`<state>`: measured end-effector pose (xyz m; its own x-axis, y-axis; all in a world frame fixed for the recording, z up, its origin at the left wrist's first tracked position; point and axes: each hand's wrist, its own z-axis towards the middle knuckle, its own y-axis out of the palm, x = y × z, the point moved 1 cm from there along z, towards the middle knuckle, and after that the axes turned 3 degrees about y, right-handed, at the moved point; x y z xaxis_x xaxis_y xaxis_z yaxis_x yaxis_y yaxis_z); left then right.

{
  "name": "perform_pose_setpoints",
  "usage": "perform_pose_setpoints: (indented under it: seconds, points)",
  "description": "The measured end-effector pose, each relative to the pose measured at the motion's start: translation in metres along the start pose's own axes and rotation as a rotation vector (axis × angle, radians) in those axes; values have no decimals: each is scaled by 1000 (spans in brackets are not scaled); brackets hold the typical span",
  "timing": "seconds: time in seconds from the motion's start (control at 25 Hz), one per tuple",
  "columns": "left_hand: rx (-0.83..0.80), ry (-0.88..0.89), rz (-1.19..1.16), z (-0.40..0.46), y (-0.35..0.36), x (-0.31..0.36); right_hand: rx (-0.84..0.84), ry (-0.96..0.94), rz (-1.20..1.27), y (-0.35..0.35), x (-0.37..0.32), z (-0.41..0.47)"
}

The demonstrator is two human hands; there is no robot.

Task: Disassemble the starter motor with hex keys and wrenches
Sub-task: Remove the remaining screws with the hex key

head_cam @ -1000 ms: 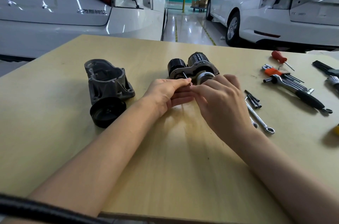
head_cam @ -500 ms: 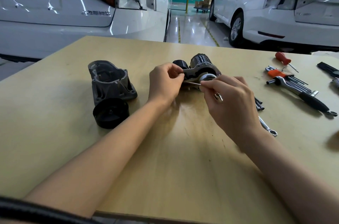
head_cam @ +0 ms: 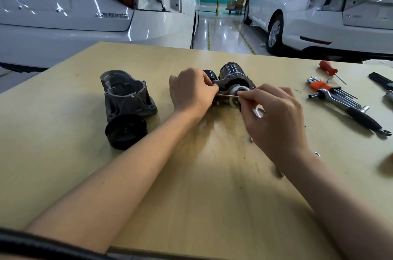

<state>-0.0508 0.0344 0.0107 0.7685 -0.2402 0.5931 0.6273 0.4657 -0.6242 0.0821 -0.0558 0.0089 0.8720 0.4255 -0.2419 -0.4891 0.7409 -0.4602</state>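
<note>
We reach both bare forearms forward. Our left hand (head_cam: 192,91) is curled, knuckles up. Our right hand (head_cam: 274,115) pinches with fingertips (head_cam: 241,95).

Pale wooden table (head_cam: 191,206) filling the foreground, two white sedans parked beyond it, one (head_cam: 85,15) at 11 o'clock, the other (head_cam: 329,10) at 1 o'clock, glossy floor (head_cam: 223,34) between them, stacked cardboard boxes (head_cam: 237,3) at 12 o'clock

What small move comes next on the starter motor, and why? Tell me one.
Probably draw the thin metal rod out to the right. The right hand pinches one end of it, the left hand grips the starter motor by its bracket, and the rod lies level between the two hands, so it looks partly freed; where its left end sits is hidden.
</note>
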Motion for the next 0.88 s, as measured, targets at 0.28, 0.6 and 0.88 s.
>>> perform_pose_setpoints:
  seconds: [0.28, 0.6, 0.88]
  points:
    - [-56, -146, -105, -3, -5, 10, 119, 108, 127, -6, 3, 5]
    - [-114, -148, -259, -8, -10, 5, 200, 810, 881, -22, 23, 22]
    - [-410, -295, -975, -37, -27, 22, -346, 1030, 983, -9, 26, 19]
